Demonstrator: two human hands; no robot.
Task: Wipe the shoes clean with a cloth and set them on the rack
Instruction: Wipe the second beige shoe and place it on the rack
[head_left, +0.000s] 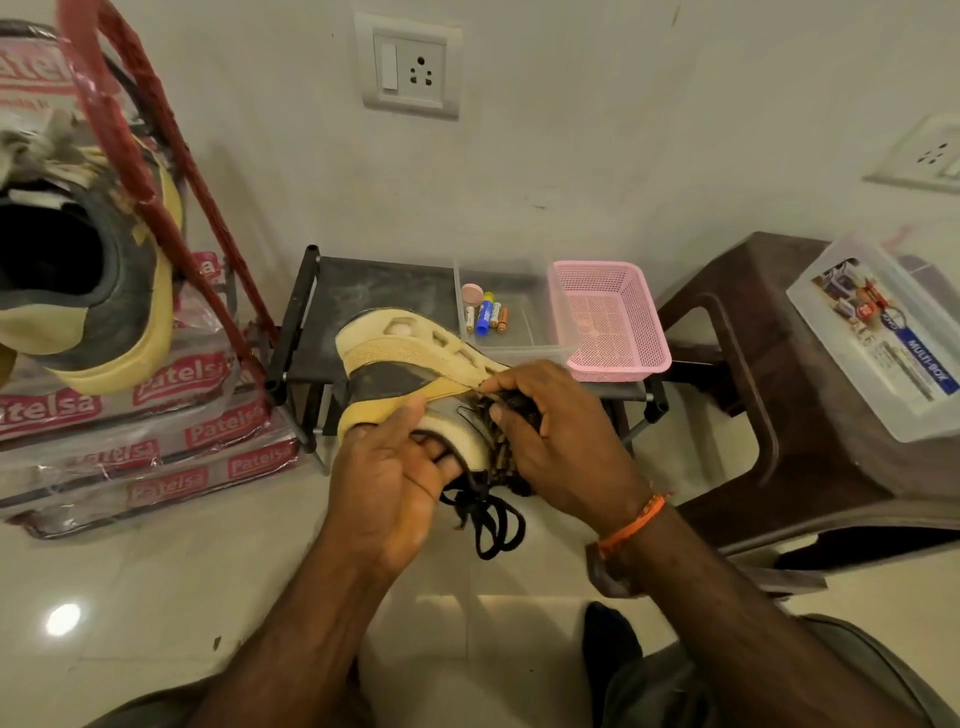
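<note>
A tan and dark grey shoe (400, 364) is held on its side in front of me, sole turned away, black laces (488, 519) hanging below. My left hand (395, 467) grips its heel and collar. My right hand (550, 431) presses a dark patterned cloth (506, 447) against the shoe's upper near the tongue. The matching second shoe (88, 280) sits at the far left on stacked packages. A low black rack (332, 306) stands against the wall just behind the held shoe.
On the rack rest a clear tray (519, 332) with batteries and a pink basket (613, 317). A red frame (171, 171) leans at the left over wrapped packages (156, 457). A brown plastic stool (769, 395) at the right carries a clear box (883, 332).
</note>
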